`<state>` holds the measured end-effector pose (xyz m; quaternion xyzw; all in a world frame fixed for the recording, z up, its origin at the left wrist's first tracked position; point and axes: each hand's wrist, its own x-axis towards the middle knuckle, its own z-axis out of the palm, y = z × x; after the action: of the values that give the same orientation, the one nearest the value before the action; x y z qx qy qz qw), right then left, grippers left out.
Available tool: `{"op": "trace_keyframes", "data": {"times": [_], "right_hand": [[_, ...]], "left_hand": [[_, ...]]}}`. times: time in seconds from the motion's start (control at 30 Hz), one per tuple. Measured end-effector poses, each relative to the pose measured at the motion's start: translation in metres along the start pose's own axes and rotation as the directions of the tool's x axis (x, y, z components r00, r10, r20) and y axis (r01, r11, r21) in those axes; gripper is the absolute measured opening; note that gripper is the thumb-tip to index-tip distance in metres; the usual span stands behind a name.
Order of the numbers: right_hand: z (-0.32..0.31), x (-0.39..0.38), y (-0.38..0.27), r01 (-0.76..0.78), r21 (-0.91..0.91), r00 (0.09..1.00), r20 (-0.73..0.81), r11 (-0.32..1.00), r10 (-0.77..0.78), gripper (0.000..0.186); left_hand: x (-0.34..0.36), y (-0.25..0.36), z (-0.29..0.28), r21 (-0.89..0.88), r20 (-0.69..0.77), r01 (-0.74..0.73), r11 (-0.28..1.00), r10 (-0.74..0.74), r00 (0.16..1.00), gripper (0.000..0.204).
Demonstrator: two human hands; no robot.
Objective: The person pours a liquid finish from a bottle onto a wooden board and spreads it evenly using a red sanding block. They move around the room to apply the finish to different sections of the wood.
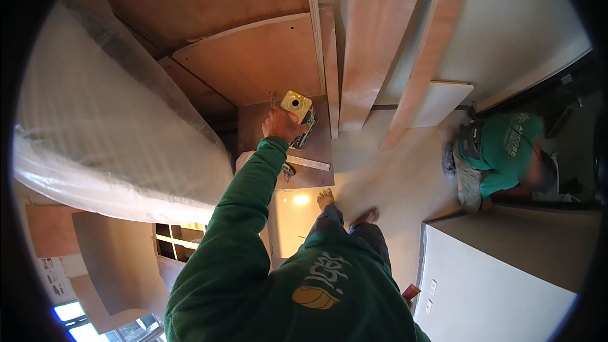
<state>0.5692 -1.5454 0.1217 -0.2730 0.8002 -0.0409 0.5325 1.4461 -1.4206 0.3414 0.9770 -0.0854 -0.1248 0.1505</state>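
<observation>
My left hand (283, 124) reaches forward and is closed on a rectangular metal can (296, 102) with a yellowish top and a round dark spout opening. The can stands on a brown board surface (320, 145). Nearer to me on that surface lie a pale flat strip (308, 163) and a small dark and yellow object (289, 170), too small to name. My right hand does not show. A red object (411, 292) juts out beside my right side, and what holds it is hidden.
Plastic sheeting (114, 120) covers a bulky thing on the left. Long wooden boards (380, 31) lean ahead, near a white panel (441, 102). A co-worker in green (506, 145) crouches at the right. A low white wall (481, 278) stands at the lower right.
</observation>
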Motion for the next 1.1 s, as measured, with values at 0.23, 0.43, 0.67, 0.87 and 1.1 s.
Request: {"op": "trace_keyframes", "data": {"times": [0.23,0.43,0.67,0.87,1.1], "right_hand": [[0.049,-0.027,-0.109,0.047,-0.19,0.996,0.086,0.981,-0.031,0.03],[0.087,-0.006,-0.211,0.003,-0.189,0.997,0.074,0.982,0.011,0.039],[0.146,0.015,-0.348,0.158,-0.217,0.944,0.32,0.963,-0.082,0.022],[0.249,-0.017,-0.459,0.706,-0.467,0.692,0.614,0.533,-0.379,0.034],[0.351,-0.067,-0.503,0.73,-0.386,0.612,0.737,0.563,-0.288,0.033]], "left_hand": [[0.03,-0.016,0.007,0.13,0.079,0.004,0.991,-0.015,0.997,0.104],[0.04,0.0,0.021,0.129,0.113,0.027,0.991,-0.042,0.993,0.1],[0.037,-0.002,0.032,0.018,0.129,0.093,0.996,-0.094,0.987,0.101],[0.036,-0.006,0.036,0.012,0.179,0.12,0.993,-0.12,0.977,0.103],[0.03,-0.123,-0.048,-0.53,0.608,0.521,0.669,-0.129,0.783,0.045]]}}
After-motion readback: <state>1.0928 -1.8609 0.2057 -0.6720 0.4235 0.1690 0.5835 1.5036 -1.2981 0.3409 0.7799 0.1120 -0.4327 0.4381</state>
